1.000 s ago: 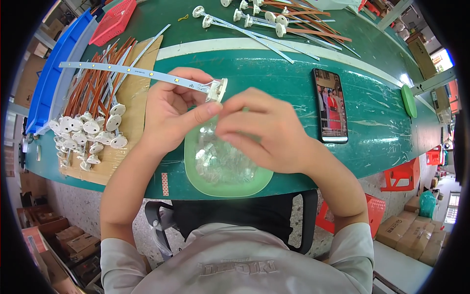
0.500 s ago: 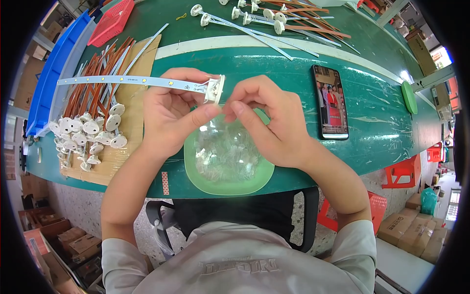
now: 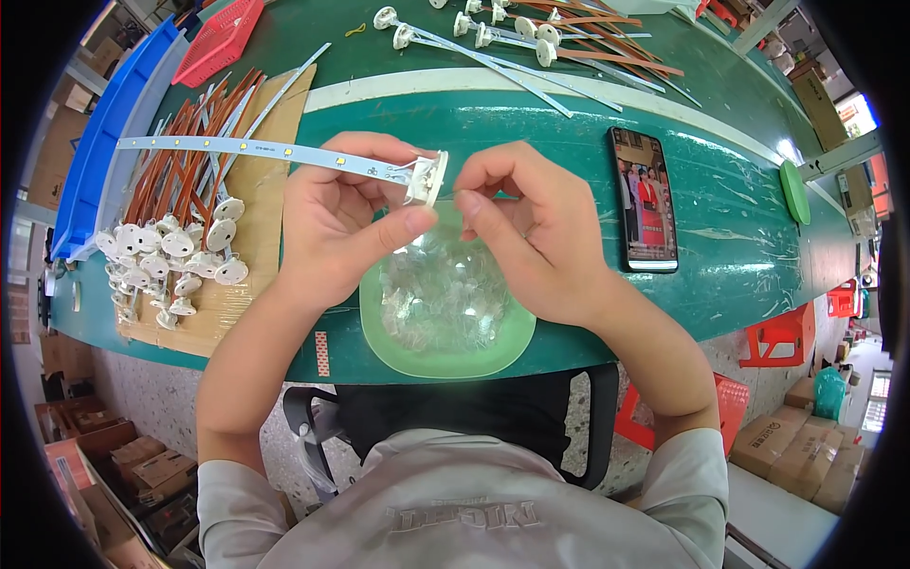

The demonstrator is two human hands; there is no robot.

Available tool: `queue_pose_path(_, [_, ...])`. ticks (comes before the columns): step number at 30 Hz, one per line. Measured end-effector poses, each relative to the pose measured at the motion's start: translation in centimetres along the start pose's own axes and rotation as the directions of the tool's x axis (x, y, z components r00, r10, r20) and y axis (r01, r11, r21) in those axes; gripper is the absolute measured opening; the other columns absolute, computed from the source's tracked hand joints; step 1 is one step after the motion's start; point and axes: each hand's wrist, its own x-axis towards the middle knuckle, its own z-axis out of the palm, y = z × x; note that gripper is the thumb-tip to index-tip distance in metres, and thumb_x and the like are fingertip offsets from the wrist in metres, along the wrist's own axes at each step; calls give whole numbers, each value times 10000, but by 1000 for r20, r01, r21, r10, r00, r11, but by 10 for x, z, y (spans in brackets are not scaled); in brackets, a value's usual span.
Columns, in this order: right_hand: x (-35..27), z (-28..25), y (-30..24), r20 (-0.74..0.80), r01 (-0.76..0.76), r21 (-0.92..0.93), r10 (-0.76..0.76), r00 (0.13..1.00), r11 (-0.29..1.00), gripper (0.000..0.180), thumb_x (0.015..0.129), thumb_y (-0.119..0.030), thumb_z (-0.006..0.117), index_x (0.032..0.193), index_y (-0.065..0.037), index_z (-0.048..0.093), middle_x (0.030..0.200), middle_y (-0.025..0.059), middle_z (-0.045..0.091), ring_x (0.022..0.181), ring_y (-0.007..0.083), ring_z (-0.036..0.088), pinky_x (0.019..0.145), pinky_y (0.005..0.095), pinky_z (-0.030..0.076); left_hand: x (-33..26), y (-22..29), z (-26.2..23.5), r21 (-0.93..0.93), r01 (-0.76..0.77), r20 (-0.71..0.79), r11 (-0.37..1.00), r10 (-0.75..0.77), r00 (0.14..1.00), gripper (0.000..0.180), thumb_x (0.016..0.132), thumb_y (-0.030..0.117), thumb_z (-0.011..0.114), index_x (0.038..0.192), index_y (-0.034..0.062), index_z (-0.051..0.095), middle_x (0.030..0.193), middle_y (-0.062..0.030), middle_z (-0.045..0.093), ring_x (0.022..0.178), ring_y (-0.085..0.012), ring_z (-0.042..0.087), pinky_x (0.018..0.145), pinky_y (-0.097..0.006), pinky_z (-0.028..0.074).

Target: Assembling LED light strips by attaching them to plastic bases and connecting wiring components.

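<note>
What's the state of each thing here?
Strip, held near its white disc, LEDs look unlit
Left hand, closed on the strip's disc end
Right hand, fingers curled; cannot tell if holding anything
Bowl, upright, holding clear pieces
Phone, screen lit
Left pile, heaped on cardboard
Far pile, loosely spread

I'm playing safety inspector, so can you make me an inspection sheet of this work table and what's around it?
Surface: green table, scuffed.
Work things: light strip with round white end; strip pile on cardboard; green bowl of clear bits.
Clutter: phone, yellow loop.
Hands: left hand holds the strip's white end; right hand beside it, fingers curled, contents unclear.
Cables: thin wires at the strip's end.
Surroundings: red stools, cardboard boxes.
</note>
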Motion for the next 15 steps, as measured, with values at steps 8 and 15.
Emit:
queue_pose_path(8, [-1, 3, -1, 50, -167, 218, 159, 986, 962, 113, 917, 39, 594, 1027, 49, 569, 983, 116, 656, 874, 141, 660, 766, 270, 549, -1, -2, -2, 12, 8, 19, 1000, -9, 1000, 454, 767, -5, 791, 1155, -7, 555, 1141, -141, 651, 892, -119, 615, 815, -280, 516])
queue_pose_path(15, [-1, -3, -1, 35, -82, 76, 80, 996, 994, 80, 890, 54, 638, 967, 50, 619, 971, 154, 684, 888, 160, 672, 814, 292, 556, 0, 0, -4, -59, -1, 42, 998, 3, 999, 463, 780, -24, 770, 1178, -11, 534, 1145, -143, 644, 952, -145, 629, 848, -307, 527])
